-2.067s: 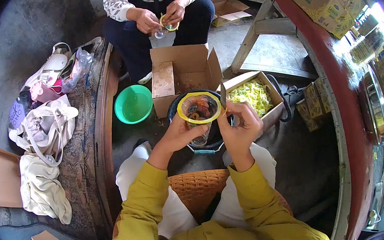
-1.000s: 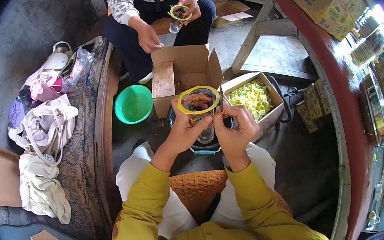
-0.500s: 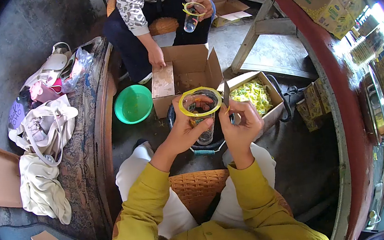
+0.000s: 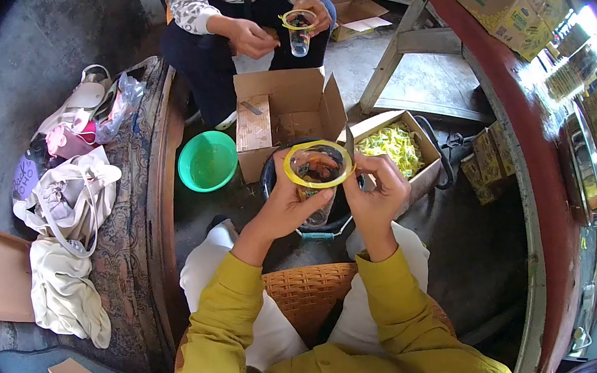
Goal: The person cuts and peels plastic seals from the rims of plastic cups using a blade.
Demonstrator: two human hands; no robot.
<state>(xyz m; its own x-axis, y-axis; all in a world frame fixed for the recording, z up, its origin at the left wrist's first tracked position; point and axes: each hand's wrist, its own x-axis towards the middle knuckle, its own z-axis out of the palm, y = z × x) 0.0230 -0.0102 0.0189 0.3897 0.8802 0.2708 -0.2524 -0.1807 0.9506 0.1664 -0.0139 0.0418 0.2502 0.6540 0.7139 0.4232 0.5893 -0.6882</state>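
A clear plastic cup with a yellow rim is in my left hand, its fingers wrapped round the side. Through the cup's mouth dark printing and fingers show. My right hand pinches a thin dark knife blade that points up beside the right edge of the yellow rim. Both hands are over a dark bucket with a teal handle grip, partly hidden by the cup and my hands. Opposite me, another person's hand holds a similar yellow-rimmed cup.
An open cardboard box stands beyond the bucket. Right of it, a carton holds yellow-green strips. A green basin sits at left, near a bench with bags and cloth. A wooden table frame borders the right side.
The cup in my left hand has tilted and shifted slightly right, its rim nearer my right hand. The other person's free hand has lifted from the box toward their own cup.
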